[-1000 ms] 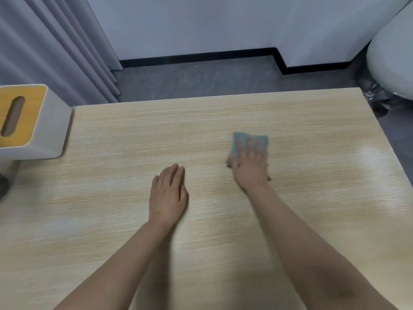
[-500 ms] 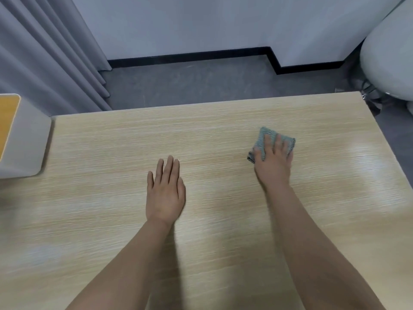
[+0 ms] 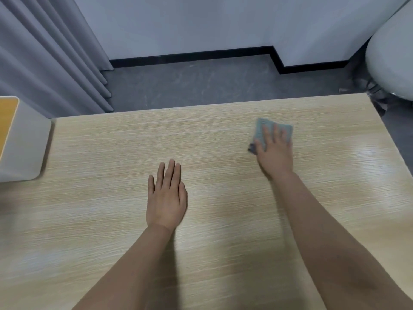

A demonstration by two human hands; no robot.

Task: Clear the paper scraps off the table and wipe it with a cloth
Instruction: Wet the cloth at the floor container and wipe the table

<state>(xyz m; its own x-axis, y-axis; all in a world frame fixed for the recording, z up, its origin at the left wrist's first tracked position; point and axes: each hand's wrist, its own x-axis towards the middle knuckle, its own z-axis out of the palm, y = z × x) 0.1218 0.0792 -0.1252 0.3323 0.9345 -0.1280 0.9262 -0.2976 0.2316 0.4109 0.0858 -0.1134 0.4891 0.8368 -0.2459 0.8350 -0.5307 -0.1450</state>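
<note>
A small grey-blue cloth (image 3: 260, 130) lies flat on the light wooden table (image 3: 111, 153), toward its far right. My right hand (image 3: 274, 153) presses down on the cloth with straight fingers spread over it; only the cloth's far and left edges show. My left hand (image 3: 166, 198) rests flat on the bare tabletop near the middle, fingers straight and together, holding nothing. No paper scraps are visible on the table.
A white box with a yellow-orange top (image 3: 20, 139) stands at the table's left edge. Grey curtains (image 3: 44, 52) hang at the back left. A white rounded chair (image 3: 393, 54) stands past the table's right far corner. Grey floor lies beyond the far edge.
My right hand has slid the cloth to the right and a little farther away across the table. The left hand has stayed flat in about the same place.
</note>
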